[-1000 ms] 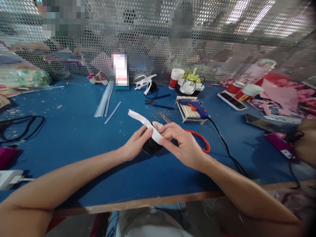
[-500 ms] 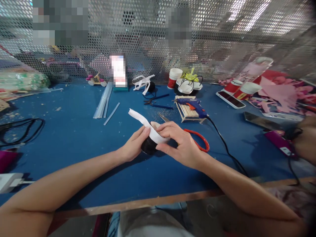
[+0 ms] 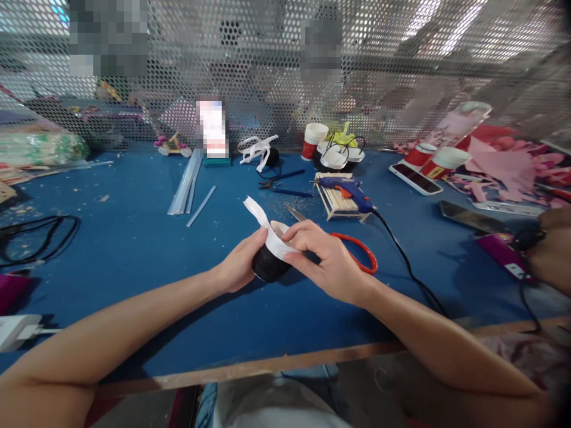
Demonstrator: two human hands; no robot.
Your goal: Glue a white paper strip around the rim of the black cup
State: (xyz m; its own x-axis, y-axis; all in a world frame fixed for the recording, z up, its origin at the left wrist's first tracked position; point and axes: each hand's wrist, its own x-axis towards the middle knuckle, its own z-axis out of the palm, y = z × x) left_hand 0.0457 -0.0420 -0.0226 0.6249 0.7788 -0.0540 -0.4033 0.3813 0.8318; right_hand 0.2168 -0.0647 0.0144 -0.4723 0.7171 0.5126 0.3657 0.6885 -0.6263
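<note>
Between my two hands, low over the blue table, a small black cup (image 3: 269,265) is tilted, its pale inside showing. A white strip (image 3: 275,244) runs around its upper edge, and the strip's loose end sticks up to the far left. My left hand (image 3: 243,255) is closed around the cup's left side, with the thumb on the strip. My right hand (image 3: 328,255) pinches the rim and strip from the right, fingers partly inside the cup and thumb outside. Scissors with red handles (image 3: 363,255) lie just beyond my right hand, partly covered by it.
A blue glue gun (image 3: 350,191) rests on a small wooden stick rack (image 3: 332,205), its cord trailing right. Pliers (image 3: 289,184), clear glue sticks (image 3: 184,184), paper cups (image 3: 314,139) and phones (image 3: 414,178) lie around. Another person's hand (image 3: 553,249) is at the right edge.
The cup has turned slightly in my hands, showing more of its black side. The strip's loose end has swung right and stands steeper. My right thumb has moved up onto the strip.
</note>
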